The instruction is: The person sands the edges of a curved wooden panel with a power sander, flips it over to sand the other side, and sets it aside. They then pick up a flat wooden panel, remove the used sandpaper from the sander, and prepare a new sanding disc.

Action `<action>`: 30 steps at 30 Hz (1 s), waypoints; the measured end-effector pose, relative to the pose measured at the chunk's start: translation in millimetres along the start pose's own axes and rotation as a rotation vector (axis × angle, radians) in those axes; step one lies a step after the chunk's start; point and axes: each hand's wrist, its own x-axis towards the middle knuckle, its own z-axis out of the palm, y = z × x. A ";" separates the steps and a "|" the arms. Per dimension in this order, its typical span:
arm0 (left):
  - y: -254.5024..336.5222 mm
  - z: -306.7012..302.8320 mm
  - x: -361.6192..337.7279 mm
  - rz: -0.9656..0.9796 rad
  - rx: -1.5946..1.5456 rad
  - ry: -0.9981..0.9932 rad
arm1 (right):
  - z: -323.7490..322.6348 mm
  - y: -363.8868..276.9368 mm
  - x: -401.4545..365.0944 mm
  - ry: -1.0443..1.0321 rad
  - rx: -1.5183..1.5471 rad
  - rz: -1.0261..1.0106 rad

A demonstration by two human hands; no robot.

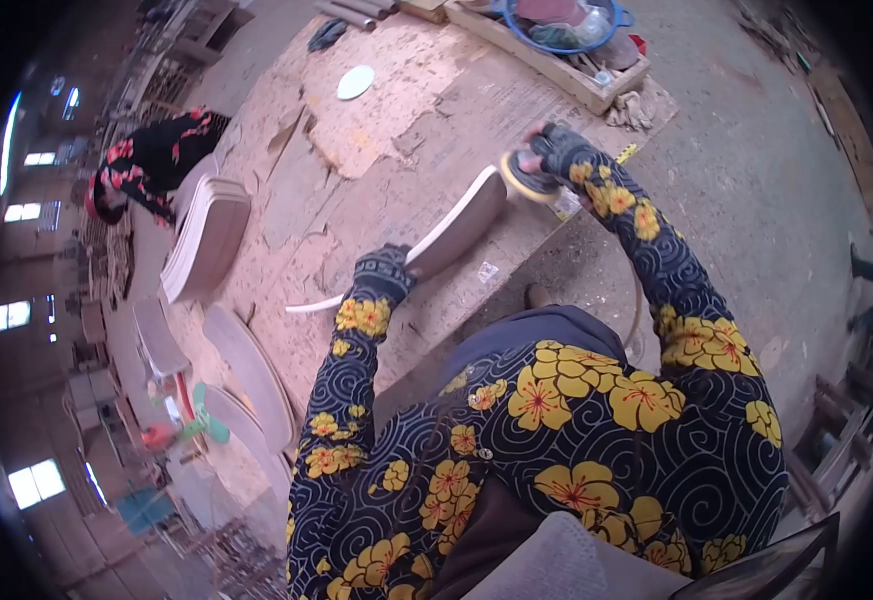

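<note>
A curved wooden slat (465,224) stands on its long edge on the worktable (397,340), its pale upper edge facing up. My left hand (383,270), in a dark patterned knit glove, is closed around the slat near its middle. At the slat's far right end, my right hand (563,148), in a dark fingerless glove, grips a round hand sander (531,180). The sander has a yellowish pad rim, tilted on its side close to the slat's tip. A hose (640,310) hangs below my right arm.
Stacked curved panels (212,235) stand at the left, near a person (152,165) bending over. More curved pieces (252,365) lie beside a green-and-red tool (200,415). A wooden tray (557,62) with a blue basket (569,45) sits at the back, and a white oval disc (356,83) nearby.
</note>
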 end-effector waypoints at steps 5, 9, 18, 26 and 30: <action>-10.0 -7.2 -21.4 0.215 0.150 -0.026 | 2.6 92.8 -66.9 0.261 0.312 0.098; -12.4 -9.2 -19.2 0.370 0.215 -0.060 | 23.4 132.0 -148.3 0.412 0.211 0.167; 89.4 -15.8 14.0 0.650 0.226 -0.050 | 117.2 88.6 -266.1 0.715 -0.034 0.183; 85.9 20.2 29.0 0.592 0.275 -0.071 | 131.0 70.5 -227.0 0.750 0.166 0.046; 88.0 29.8 37.2 0.530 0.315 -0.083 | 155.1 58.0 -202.1 0.672 0.241 -0.064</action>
